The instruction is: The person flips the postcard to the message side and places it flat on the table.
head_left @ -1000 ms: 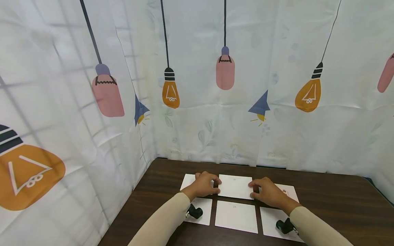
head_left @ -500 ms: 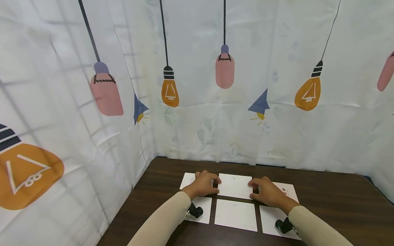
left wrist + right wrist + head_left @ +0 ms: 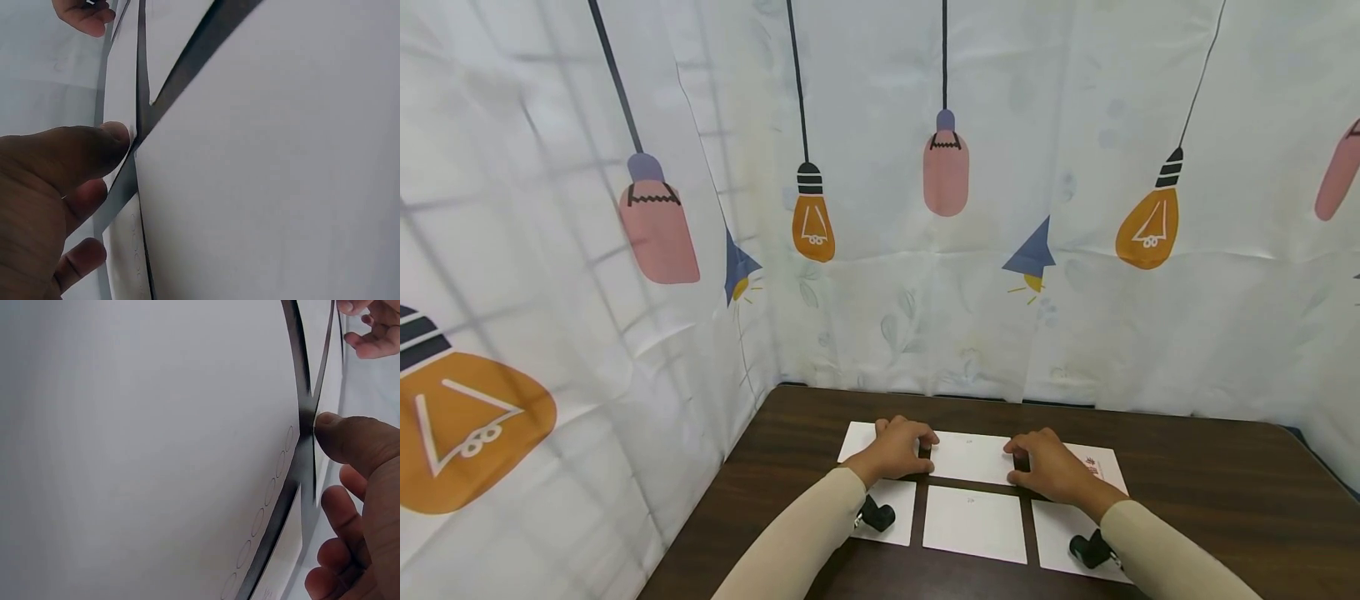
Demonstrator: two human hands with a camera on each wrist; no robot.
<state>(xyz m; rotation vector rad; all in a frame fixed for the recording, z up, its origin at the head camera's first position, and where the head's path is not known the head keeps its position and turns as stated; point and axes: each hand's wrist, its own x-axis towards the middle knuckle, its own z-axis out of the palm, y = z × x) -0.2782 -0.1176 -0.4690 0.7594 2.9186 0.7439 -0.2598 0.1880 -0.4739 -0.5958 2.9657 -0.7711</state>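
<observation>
A blank white sheet of paper [image 3: 970, 458] in the middle of the far row lies between the two hands. My left hand [image 3: 895, 450] holds its left side, the thumb at the near corner and a finger at the far one. On the opposite side my right hand [image 3: 1054, 468] holds the sheet the same way. Close up in the left wrist view, the left thumb [image 3: 103, 149] presses at the sheet's corner. The right thumb [image 3: 340, 434] does likewise in the right wrist view. Each hand partly covers a neighbouring sheet.
Other white sheets surround it: far left [image 3: 856, 437], far right with red print [image 3: 1105, 467], near left [image 3: 900, 502], near middle [image 3: 975, 525] and near right [image 3: 1056, 529]. They lie on a dark brown table [image 3: 1225, 492] before a lamp-patterned curtain [image 3: 880, 317].
In the head view the held sheet's far edge has dropped lower, so the sheet looks shorter front to back. Both hands stay nearly in place.
</observation>
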